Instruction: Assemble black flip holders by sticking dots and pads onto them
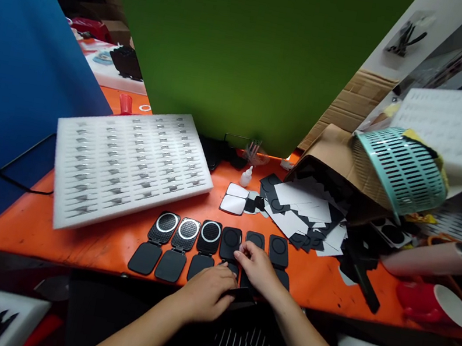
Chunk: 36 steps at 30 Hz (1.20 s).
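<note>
A row of hinged black folding pads lies along the front of the orange table. Three on the left show white rings, such as the ringed pad [188, 234]; those on the right have plain dark faces, such as the plain pad [279, 251]. My left hand [208, 293] is closed at the table's front edge, with a thin black flat piece [242, 295] between thumb and fingers. My right hand [258, 268] pinches at the right edge of a dark pad [230, 242]; what its fingertips hold is too small to make out. My hands partly cover the lower halves of the pads beneath them.
A white foam tray [134, 166] with rows of slots lies at left. Behind the pads are white rounded-square pieces [233, 204], a small dropper bottle [246, 176] and scattered sheets [303, 206]. A cardboard box [334, 155], teal basket [400, 166] and red mug [417, 301] are at right.
</note>
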### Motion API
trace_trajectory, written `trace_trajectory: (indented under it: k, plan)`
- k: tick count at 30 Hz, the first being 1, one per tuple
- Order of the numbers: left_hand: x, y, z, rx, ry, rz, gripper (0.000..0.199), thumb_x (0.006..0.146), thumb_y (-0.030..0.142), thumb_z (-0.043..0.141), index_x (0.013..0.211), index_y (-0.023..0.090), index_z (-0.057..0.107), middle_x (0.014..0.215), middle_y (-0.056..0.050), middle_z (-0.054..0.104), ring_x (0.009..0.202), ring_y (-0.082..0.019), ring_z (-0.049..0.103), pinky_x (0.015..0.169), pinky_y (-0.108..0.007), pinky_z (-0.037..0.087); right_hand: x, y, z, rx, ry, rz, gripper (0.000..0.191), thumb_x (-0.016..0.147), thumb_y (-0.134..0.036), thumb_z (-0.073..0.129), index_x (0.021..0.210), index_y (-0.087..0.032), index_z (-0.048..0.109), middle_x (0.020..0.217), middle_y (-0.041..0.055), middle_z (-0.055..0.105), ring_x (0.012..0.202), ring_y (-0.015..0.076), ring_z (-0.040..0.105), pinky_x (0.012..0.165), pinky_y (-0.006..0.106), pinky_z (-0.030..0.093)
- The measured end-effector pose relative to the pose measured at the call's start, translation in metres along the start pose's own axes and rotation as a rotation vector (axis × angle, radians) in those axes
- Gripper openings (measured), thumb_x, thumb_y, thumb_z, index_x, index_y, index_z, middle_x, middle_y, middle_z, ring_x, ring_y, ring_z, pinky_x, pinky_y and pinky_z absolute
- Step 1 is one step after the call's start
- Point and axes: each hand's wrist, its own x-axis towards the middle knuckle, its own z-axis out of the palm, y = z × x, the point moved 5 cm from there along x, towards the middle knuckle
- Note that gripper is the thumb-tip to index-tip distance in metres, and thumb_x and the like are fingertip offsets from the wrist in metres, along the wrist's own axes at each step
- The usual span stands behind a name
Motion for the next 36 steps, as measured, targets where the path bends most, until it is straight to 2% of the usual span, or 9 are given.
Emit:
trace_trajectory:
  k: [19, 22, 24, 28, 31, 36]
  plan:
    - [0.001, -0.001, -0.002, -0.018, -0.017, -0.005, 0.013, 0.076, 0.014, 0.049, 0.085, 0.02, 0.056, 0.084, 0.001, 0.059, 0.086, -0.013, 0.053, 0.101, -0.029, 0.027, 0.004, -0.006, -0.001, -0.1, 0.011, 0.019, 0.011, 0.076, -0.026, 0.048, 0.068, -0.019, 0.048, 0.06, -0.0035, 0.052, 0.056, 0.0102, 0.047, 0.052, 0.019, 0.032]
    - [0.001, -0.001, -0.002, -0.012, -0.021, -0.001, 0.012, 0.076, 0.014, 0.049, 0.085, 0.02, 0.056, 0.084, 0.001, 0.059, 0.085, -0.013, 0.053, 0.1, -0.029, 0.027, 0.004, -0.008, -0.001, -0.185, -0.011, 0.012, 0.012, 0.078, -0.027, 0.047, 0.07, -0.019, 0.05, 0.063, -0.0023, 0.055, 0.059, 0.011, 0.049, 0.054, 0.02, 0.032]
    - [0.001, -0.001, -0.002, -0.005, -0.023, -0.003, 0.012, 0.077, 0.014, 0.049, 0.084, 0.02, 0.056, 0.084, 0.001, 0.059, 0.084, -0.013, 0.053, 0.1, -0.03, 0.028, 0.004, -0.013, -0.003, -0.33, -0.007, -0.001, 0.015, 0.08, -0.029, 0.045, 0.07, -0.019, 0.051, 0.065, -0.0006, 0.057, 0.062, 0.0124, 0.051, 0.055, 0.022, 0.032]
    - [0.001, 0.0, -0.002, 0.012, -0.039, -0.009, 0.015, 0.078, 0.015, 0.047, 0.087, 0.021, 0.057, 0.086, 0.0, 0.059, 0.086, -0.014, 0.054, 0.1, -0.032, 0.028, 0.007, -0.024, -0.016, -0.694, 0.144, -0.035, 0.03, 0.079, -0.047, 0.046, 0.074, -0.019, 0.054, 0.076, 0.0057, 0.059, 0.079, 0.0205, 0.051, 0.069, 0.03, 0.031]
    - [0.001, 0.001, -0.002, 0.009, -0.051, -0.013, 0.018, 0.078, 0.016, 0.045, 0.091, 0.021, 0.057, 0.09, -0.001, 0.06, 0.087, -0.015, 0.054, 0.099, -0.035, 0.029, 0.019, -0.023, -0.024, -0.78, 0.231, 0.01, 0.039, 0.075, -0.057, 0.047, 0.079, -0.019, 0.054, 0.079, 0.008, 0.058, 0.081, 0.0234, 0.049, 0.074, 0.035, 0.03]
    - [0.001, 0.002, -0.002, -0.004, -0.042, -0.02, 0.019, 0.078, 0.016, 0.046, 0.092, 0.022, 0.057, 0.092, -0.002, 0.061, 0.089, -0.017, 0.054, 0.098, -0.036, 0.03, 0.047, -0.019, -0.029, -0.652, 0.275, 0.003, 0.021, 0.081, -0.038, 0.046, 0.083, -0.02, 0.055, 0.084, 0.0076, 0.058, 0.085, 0.0221, 0.047, 0.077, 0.036, 0.03]
